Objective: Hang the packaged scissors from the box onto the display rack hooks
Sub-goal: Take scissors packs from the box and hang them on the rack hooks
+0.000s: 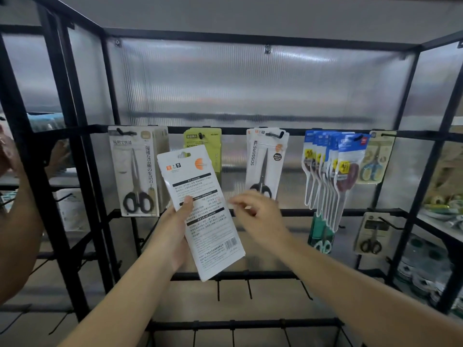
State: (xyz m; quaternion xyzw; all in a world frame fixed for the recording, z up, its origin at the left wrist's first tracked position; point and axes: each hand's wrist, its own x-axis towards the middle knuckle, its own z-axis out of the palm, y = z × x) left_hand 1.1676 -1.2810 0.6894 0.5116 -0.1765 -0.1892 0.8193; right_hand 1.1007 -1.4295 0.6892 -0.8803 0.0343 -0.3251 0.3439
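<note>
Top rail of black metal display rack (250, 131) already carried several scissor packs. My left hand (175, 229) gripped white flat scissors package (200, 209), back-side out, unhung; right hand (260, 214) hovered loose, empty. Box unseen.

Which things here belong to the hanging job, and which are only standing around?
Belong to the job:
- white pack, back side showing, held by the left hand
- right hand, blurred, beside the pack
- matching white packs on a top-row hook
- bare hooks lower down

Only around:
- blue packs
- green pack
- goods on the side shelf
- another person's arm
</note>
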